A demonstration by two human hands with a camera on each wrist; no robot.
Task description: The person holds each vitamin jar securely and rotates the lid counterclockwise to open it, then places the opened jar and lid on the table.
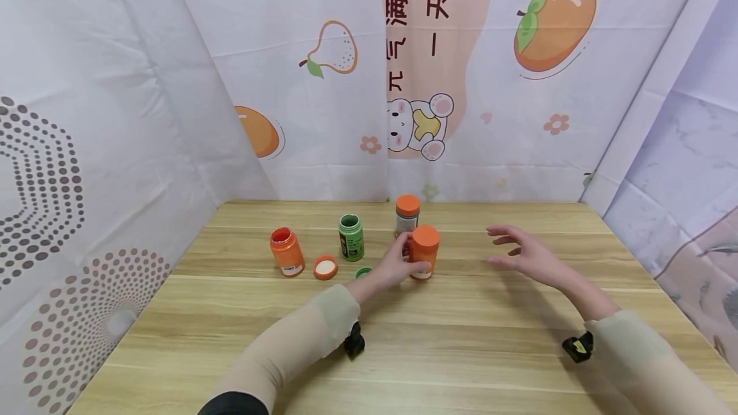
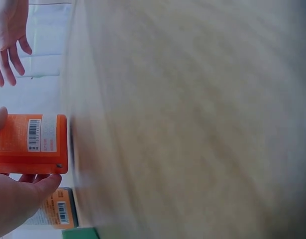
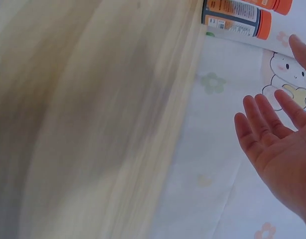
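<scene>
My left hand [image 1: 398, 262] grips an orange bottle [image 1: 425, 245] with its orange lid on, thumb and fingers on either side of it. In the left wrist view the same orange bottle [image 2: 23, 142] shows a barcode label. Just behind it stands a grey bottle [image 1: 407, 215] with an orange lid. To the right, my right hand [image 1: 527, 255] is held over the table with fingers spread and nothing in them. The right wrist view shows that hand [image 3: 282, 144] palm visible, with the grey bottle [image 3: 232, 17] at the top.
Left of my left hand stand an uncapped green bottle [image 1: 352, 239] and an uncapped orange bottle [image 1: 287, 253]. An orange lid [image 1: 325, 268] lies between them, nearer me. A green lid [image 1: 363, 271] is partly hidden by my left forearm. A printed curtain [image 1: 334, 114] hangs behind the wooden table [image 1: 438, 338].
</scene>
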